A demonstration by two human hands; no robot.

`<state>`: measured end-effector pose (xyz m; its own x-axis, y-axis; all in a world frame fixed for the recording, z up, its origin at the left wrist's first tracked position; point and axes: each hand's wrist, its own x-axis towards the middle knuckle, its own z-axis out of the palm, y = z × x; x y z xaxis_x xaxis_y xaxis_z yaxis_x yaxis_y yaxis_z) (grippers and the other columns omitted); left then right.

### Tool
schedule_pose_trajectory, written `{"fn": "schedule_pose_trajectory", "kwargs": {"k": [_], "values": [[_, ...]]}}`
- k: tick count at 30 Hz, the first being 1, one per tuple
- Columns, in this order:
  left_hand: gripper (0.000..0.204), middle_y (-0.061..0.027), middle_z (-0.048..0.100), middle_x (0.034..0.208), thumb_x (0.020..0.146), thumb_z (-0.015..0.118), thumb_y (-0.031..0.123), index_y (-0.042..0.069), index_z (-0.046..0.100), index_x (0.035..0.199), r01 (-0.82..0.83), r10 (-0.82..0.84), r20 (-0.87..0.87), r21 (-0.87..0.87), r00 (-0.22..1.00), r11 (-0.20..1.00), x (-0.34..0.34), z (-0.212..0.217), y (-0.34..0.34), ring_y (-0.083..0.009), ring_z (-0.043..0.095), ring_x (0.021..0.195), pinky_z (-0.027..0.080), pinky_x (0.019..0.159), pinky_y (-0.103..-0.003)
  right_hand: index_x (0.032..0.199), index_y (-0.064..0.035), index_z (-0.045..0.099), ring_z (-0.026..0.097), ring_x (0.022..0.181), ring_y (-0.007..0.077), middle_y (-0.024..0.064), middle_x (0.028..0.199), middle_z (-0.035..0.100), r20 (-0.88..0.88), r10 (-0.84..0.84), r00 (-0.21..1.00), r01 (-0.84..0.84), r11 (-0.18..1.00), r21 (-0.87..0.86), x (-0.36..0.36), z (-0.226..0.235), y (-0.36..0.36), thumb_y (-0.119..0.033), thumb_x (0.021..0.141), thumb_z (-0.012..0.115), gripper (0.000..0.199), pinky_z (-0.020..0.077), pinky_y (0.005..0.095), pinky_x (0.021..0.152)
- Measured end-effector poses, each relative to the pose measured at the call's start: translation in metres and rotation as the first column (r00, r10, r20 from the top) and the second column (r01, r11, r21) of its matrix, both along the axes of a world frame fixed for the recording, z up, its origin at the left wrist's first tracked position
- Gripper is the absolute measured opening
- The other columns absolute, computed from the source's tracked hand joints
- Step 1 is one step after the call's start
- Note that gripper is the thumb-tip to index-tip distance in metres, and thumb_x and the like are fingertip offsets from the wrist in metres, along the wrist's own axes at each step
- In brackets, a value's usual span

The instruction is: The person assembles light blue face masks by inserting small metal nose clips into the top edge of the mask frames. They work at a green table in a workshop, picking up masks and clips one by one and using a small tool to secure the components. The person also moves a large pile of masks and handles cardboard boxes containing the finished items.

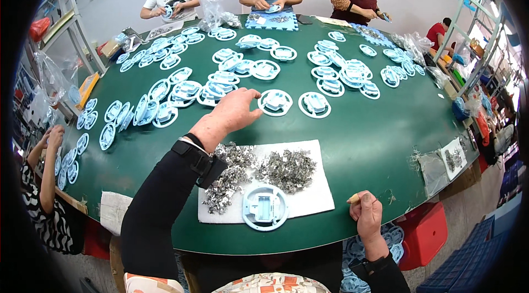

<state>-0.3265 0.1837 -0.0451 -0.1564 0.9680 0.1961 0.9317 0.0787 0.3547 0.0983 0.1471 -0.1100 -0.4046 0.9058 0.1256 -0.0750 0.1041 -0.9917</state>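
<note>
My left hand (234, 111) reaches out over the green table (380, 139), fingers apart, its fingertips at a round light-blue plastic part (275, 102) lying flat. Nothing is in that hand. My right hand (366, 210) rests on the near table edge, curled around a small tan stick-like thing (353, 199). Between them a white mat (317, 196) carries heaps of small grey metal clips (286, 169) and one round blue part (265, 207) at its front edge.
Several rows of round blue parts (182, 92) cover the far half of the table. Three people sit at the far side, another person at the left edge. A second mat with clips (453, 159) lies at the right; red stools (421, 232) stand below.
</note>
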Motion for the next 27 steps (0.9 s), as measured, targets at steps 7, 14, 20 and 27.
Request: {"fn": "schedule_pose_trajectory", "kwargs": {"k": [7,14,20,27], "values": [[0.093,-0.0223,0.059,0.138,0.075,0.083,0.046,0.003,0.046,0.148,0.044,-0.04,0.022,-0.22,0.999,0.974,0.016,-0.012,0.08,-0.0369,0.056,0.129,0.045,0.109,-0.041,0.092,0.0045,0.064,0.035,0.054,0.0051,-0.0032,0.06,0.042,0.003,-0.044,0.999,0.044,0.999,0.021,0.004,0.001,-0.001,-0.039,0.109,0.047,0.05,0.0298,0.0245,0.05],[0.061,-0.0214,0.071,0.115,0.076,0.075,0.028,0.009,0.064,0.133,0.021,-0.073,-0.186,-0.269,0.98,0.963,0.018,-0.008,0.077,-0.0363,0.066,0.111,0.053,0.098,-0.044,0.093,0.0018,0.059,0.034,0.052,0.006,-0.0034,0.061,0.038,-0.014,-0.041,0.999,0.042,0.999,0.025,0.002,-0.004,-0.001,-0.039,0.11,0.045,0.046,0.0311,0.0241,0.049],[0.064,-0.0197,0.061,0.134,0.084,0.071,0.043,0.012,0.06,0.139,-0.032,-0.013,-0.136,-0.327,0.991,0.945,0.027,-0.005,0.07,-0.0361,0.059,0.125,0.049,0.104,-0.045,0.093,-0.0006,0.059,0.035,0.05,0.0073,-0.0035,0.059,0.034,-0.018,-0.052,0.998,0.053,0.997,0.048,0.003,-0.008,0.002,-0.041,0.11,0.045,0.046,0.032,0.0242,0.047],[0.068,-0.0194,0.064,0.126,0.087,0.07,0.047,0.01,0.055,0.142,-0.125,0.058,-0.283,-0.225,0.957,0.966,0.05,-0.003,0.068,-0.0356,0.06,0.122,0.049,0.104,-0.047,0.092,-0.0005,0.059,0.036,0.051,0.0077,-0.0039,0.059,0.033,-0.003,-0.062,0.998,0.062,0.995,0.078,0.001,-0.006,-0.001,-0.043,0.109,0.045,0.048,0.0324,0.0245,0.048]]}}
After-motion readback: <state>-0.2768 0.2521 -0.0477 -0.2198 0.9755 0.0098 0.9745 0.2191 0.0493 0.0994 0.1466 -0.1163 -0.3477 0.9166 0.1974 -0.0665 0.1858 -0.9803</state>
